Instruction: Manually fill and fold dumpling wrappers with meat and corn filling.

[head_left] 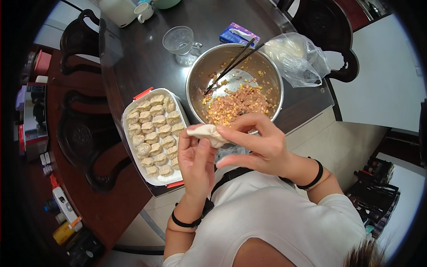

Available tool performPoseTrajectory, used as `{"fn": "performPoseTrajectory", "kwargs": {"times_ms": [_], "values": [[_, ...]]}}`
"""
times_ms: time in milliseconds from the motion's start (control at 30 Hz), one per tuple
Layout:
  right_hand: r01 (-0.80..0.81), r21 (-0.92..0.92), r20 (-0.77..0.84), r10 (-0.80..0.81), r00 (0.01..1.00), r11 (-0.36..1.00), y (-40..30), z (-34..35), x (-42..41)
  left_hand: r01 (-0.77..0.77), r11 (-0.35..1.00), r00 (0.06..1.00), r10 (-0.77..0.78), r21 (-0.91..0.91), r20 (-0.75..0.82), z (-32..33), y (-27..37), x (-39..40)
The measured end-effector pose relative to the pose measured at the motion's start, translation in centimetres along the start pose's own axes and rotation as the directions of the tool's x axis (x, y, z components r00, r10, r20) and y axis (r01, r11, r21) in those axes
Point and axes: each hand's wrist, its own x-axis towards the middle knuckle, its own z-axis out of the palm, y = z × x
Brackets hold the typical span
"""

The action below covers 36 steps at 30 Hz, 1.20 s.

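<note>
Between both hands, in front of the bowl, is a folded dumpling [209, 134] with a pleated edge. My left hand [197, 160] holds its underside and left end, thumb against the dough. My right hand [258, 143] pinches its right end with thumb or fingertips; the exact contact is partly hidden. Beyond the hands stands a steel mixing bowl [279, 80] with minced filling [240, 103] flecked with yellow corn. Dark chopsticks [230, 66] lean across its rim. To the left, a white rectangular container [128, 147] holds rows of pleated dumplings [159, 120], partly covered by my left hand.
A clear plastic bag [297, 58] with pale contents lies right of the bowl. Behind the bowl is a tissue pack [238, 33]; a glass cup [180, 41] stands to its left. A white mug [144, 12] is farther back. Carved dark chairs [83, 133] flank the dark table [133, 53].
</note>
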Motion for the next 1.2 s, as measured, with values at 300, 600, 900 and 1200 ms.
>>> {"fn": "performPoseTrajectory", "kwargs": {"times_ms": [300, 600, 900, 1200], "values": [[-0.539, 0.671, 0.265, 0.514, 0.816, 0.509, 1.3, -1.1, -0.3, 0.345, 0.937, 0.920, -0.350, 0.062, 0.177, -1.1, 2.1, 0.9], [-0.548, 0.710, 0.314, 0.498, 0.808, 0.442, 1.6, -0.6, -0.7, 0.043, 0.966, 0.974, -0.098, 0.255, 0.206, -0.7, 1.3, -0.3], [-0.576, 0.674, 0.306, 0.534, 0.788, 0.463, 0.4, -0.5, 0.0, -0.039, 0.975, 0.989, 0.006, 0.220, 0.149, -1.1, 1.5, -0.2], [-0.327, 0.225, 0.203, 0.285, 0.937, 0.918, -0.1, -1.0, 0.8, -0.360, 0.671, 0.923, 0.156, 0.648, 0.351, -1.0, 2.6, 0.1]]}}
